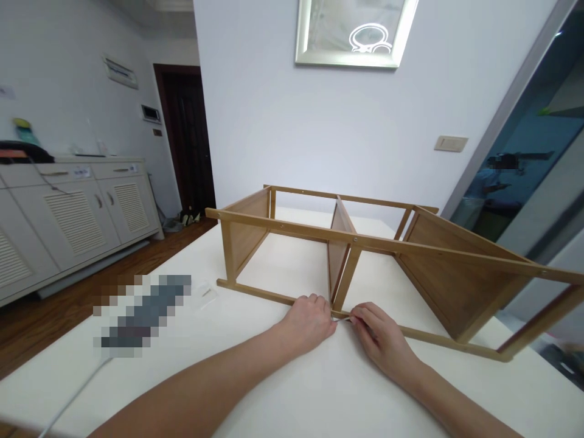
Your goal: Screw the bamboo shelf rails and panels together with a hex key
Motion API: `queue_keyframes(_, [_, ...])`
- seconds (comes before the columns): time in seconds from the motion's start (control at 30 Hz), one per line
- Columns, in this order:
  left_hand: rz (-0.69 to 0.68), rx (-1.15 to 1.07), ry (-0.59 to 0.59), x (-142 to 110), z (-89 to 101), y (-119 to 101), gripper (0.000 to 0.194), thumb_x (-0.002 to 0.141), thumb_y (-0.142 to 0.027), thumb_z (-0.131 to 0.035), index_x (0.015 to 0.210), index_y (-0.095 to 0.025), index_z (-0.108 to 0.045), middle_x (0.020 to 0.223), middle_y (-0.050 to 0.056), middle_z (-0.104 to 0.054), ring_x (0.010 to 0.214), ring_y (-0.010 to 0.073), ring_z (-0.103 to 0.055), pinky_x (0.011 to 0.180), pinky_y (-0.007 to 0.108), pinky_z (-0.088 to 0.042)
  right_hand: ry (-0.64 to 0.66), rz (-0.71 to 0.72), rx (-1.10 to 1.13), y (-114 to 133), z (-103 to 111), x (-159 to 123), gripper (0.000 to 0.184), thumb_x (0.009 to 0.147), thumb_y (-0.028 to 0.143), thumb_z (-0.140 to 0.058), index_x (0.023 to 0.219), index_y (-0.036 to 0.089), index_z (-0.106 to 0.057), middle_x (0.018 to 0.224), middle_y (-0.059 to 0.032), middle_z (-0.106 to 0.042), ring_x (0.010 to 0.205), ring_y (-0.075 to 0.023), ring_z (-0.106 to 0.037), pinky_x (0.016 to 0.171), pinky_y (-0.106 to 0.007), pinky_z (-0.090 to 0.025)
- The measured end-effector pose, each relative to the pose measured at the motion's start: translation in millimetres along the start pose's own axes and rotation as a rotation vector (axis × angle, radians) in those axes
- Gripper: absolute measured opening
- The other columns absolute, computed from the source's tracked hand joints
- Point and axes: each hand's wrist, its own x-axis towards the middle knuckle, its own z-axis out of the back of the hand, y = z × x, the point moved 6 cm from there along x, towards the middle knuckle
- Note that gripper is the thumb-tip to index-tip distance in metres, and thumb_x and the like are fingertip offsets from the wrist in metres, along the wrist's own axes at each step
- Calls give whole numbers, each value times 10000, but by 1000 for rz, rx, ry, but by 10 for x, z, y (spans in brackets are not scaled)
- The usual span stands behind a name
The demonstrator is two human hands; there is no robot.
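A wooden shelf rack point(310, 231) lies on its side on the white table point(191, 377), its several shelves standing upright between the long rails. My left hand point(308, 322) is closed around the near bottom rail, just left of the joint with the middle shelf. Just right of that joint, my right hand point(381, 337) pinches a thin metal hex key point(343, 319). The key's far end reaches the rail at the joint, beside my left thumb. The fastener it meets is too small to make out.
Left on the table are a small clear plastic bag point(206, 296) and a pixelated dark object point(148, 313) with a white cable point(75, 392). A white wall stands behind the rack. A white cabinet point(77, 213) is at far left. Through the right doorway a person point(483, 182) shows.
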Motion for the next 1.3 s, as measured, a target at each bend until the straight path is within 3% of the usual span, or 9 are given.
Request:
queue_keyframes(0.17, [20,-24,24,13,-7,12,278,960,-353,-571,962,-94,-671,897,131,-675,851,270,-644,672,371,-520,11,10,-20,-1,-12,5,160,1005,186,-451,950,239,-592,878,-69,-642,787,-213,-637,677,-347,-551])
queue_keyframes(0.43, [35,-131,71,1,-29,80,266,987,-358,-538,1025,-130,-669,982,110,-669,962,281,-622,799,392,-524,89,73,-165,44,-62,-7,245,977,113,-458,1121,215,-628,983,-94,-656,883,-218,-619,760,-359,-538])
queue_keyframes(0.53, [33,-191,94,-14,-103,149,202,988,-208,-484,1064,-152,-663,1019,103,-661,984,275,-604,856,404,-504,109,57,-171,28,-87,-6,253,965,83,-463,1084,214,-643,979,-91,-655,889,-213,-607,770,-355,-525])
queue_keyframes(0.63, [46,-280,97,-21,-165,230,333,957,-58,-400,1113,-194,-661,1027,82,-648,995,248,-589,877,377,-478,95,57,-143,14,-101,-6,264,949,57,-459,1055,208,-648,1000,-93,-649,900,-207,-598,772,-346,-514])
queue_keyframes(0.9, [97,-481,99,-13,-245,321,361,944,-42,-393,1029,-234,-687,957,50,-617,962,209,-566,843,305,-425,96,71,-111,32,-134,-17,292,848,-2,-482,973,185,-668,962,-83,-643,861,-188,-597,734,-293,-496])
queue_keyframes(1.3, [102,-527,81,-1,-322,397,371,908,-25,-395,991,-241,-684,956,47,-614,957,219,-540,836,327,-382,118,87,-19,-5,-160,83,319,752,-47,-493,899,173,-671,931,-64,-659,827,-164,-620,714,-237,-476])
